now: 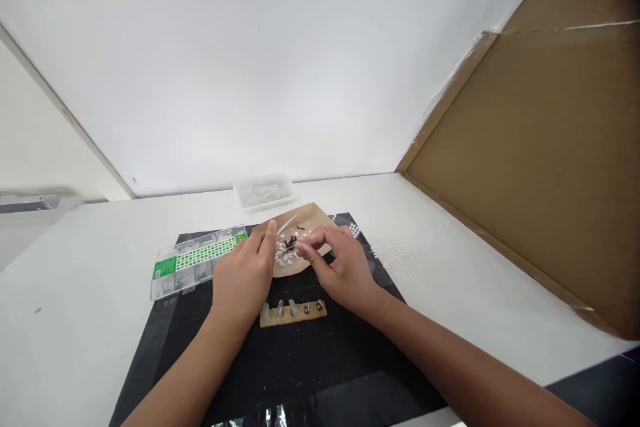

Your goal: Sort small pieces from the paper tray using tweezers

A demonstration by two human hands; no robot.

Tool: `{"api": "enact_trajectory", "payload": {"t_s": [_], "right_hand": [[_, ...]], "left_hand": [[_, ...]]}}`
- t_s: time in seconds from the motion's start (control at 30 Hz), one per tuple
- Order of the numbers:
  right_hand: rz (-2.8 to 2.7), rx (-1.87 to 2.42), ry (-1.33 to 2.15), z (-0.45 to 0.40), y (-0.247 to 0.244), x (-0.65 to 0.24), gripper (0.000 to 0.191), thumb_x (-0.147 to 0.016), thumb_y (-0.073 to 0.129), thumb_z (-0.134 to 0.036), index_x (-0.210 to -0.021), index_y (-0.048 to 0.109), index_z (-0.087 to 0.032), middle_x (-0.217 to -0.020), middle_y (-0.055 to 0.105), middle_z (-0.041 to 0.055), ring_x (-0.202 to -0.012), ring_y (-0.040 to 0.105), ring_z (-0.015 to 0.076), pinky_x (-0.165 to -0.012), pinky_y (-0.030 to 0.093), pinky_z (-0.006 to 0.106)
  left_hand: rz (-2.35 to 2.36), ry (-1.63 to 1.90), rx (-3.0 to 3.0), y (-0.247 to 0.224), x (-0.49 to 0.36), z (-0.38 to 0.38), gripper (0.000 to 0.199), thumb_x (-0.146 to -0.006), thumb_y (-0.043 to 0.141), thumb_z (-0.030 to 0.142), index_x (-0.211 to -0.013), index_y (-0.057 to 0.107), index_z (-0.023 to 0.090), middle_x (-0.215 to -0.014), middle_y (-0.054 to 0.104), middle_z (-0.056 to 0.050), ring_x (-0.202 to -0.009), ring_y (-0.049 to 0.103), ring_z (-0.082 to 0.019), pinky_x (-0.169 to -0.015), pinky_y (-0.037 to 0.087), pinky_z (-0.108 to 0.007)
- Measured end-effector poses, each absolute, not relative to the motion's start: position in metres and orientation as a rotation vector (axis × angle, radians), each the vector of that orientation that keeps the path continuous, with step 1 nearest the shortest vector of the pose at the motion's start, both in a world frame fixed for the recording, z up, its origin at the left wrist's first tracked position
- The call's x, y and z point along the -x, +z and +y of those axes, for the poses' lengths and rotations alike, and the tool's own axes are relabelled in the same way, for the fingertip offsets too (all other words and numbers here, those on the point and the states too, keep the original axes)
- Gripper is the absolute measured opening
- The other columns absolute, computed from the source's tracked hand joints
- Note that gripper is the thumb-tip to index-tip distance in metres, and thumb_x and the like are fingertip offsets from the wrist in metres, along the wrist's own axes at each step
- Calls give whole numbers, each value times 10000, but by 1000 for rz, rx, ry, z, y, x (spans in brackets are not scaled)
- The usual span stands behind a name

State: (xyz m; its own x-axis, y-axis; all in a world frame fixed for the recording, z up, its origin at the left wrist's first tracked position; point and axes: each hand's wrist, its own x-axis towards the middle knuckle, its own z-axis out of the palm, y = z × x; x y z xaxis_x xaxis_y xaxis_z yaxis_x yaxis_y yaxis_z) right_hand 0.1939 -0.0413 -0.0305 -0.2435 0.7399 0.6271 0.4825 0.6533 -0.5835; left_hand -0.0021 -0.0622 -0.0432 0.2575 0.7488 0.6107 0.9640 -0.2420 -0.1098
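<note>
My left hand (244,280) is closed, with a thin pale stick (287,223) jutting up and right from beside its thumb. Across from it, the thumb and index finger of my right hand (345,270) pinch together; whatever is between them is too small to make out. Both hands are over a sheet of brown paper (311,215) scattered with small white flakes (286,259) and some black bits (291,241). Nearer to me, a yellowish strip (286,321) carries several small pieces, some clear and nail-tip-shaped (294,308), others dark and shiny.
A clear compartment case (193,273) with a green-and-white label lies left of the paper on a black mat (295,360). Behind stands a translucent tub (265,193) of clear pieces. A white wall rises at the back; a cardboard panel (530,180) stands right.
</note>
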Motion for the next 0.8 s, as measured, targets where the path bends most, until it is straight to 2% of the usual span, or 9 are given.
{"api": "enact_trajectory", "payload": {"t_s": [0.13, 0.2, 0.3, 0.37, 0.43, 0.5, 0.63, 0.8], "right_hand": [[-1884, 991, 320, -41, -32, -195, 74, -994, 664, -298, -932, 660, -259, -871, 798, -15, -786, 719, 191, -812, 423, 403], [-1892, 985, 292, -41, -32, -196, 73, -992, 666, -309, -935, 669, -263, -878, 800, -9, -794, 723, 199, -808, 428, 405], [-1911, 972, 251, -41, -33, -196, 75, -984, 675, -316, -930, 676, -264, -879, 795, -5, -793, 725, 203, -791, 431, 398], [-1907, 983, 237, -41, -33, -197, 82, -982, 677, -325, -927, 678, -263, -875, 792, 0, -785, 724, 204, -788, 440, 395], [-1886, 1005, 239, -39, -34, -197, 85, -982, 674, -331, -936, 683, -261, -879, 794, 7, -786, 727, 207, -797, 453, 397], [-1866, 1022, 251, -38, -34, -198, 79, -984, 672, -330, -951, 688, -260, -876, 796, 7, -790, 733, 208, -814, 464, 399], [-1875, 1004, 243, -36, -36, -200, 65, -985, 680, -325, -966, 688, -263, -873, 801, -3, -799, 741, 202, -816, 464, 390], [-1931, 909, 79, -34, -40, -205, 68, -1006, 662, -322, -974, 675, -263, -944, 810, 3, -838, 749, 197, -801, 454, 376]], "left_hand": [[-1583, -631, 2088, -44, 6, -55, 495, -1001, 550, 142, -1483, 554, 256, -1062, 760, -63, -875, 692, -219, -602, 431, -286], [-1590, -682, 2120, -45, 5, -51, 441, -1014, 554, 170, -1445, 589, 257, -1092, 754, -62, -933, 693, -225, -637, 463, -290], [-1528, -805, 2175, -47, 4, -46, 331, -1029, 557, 214, -1345, 652, 194, -1148, 745, -93, -1168, 654, -277, -851, 526, -346], [-1492, -883, 2180, -47, 4, -45, 277, -1018, 576, 215, -1271, 682, 172, -1189, 738, -111, -1317, 574, -327, -994, 496, -425], [-1487, -959, 2175, -44, 2, -46, 230, -1002, 593, 199, -1204, 700, 174, -1201, 737, -111, -1360, 534, -351, -1038, 468, -477], [-1482, -1079, 2203, -40, -2, -50, 191, -992, 604, 196, -1151, 708, 178, -1157, 745, -103, -1289, 575, -332, -1016, 480, -469], [-1528, -1398, 2350, -31, -10, -62, 151, -1001, 591, 231, -1066, 720, 188, -1006, 741, -75, -993, 640, -235, -904, 522, -396], [-1698, -1730, 2529, -32, -18, -70, 225, -1018, 540, 262, -1101, 745, 225, -1059, 721, -77, -951, 643, -199, -681, 543, -281]]}}
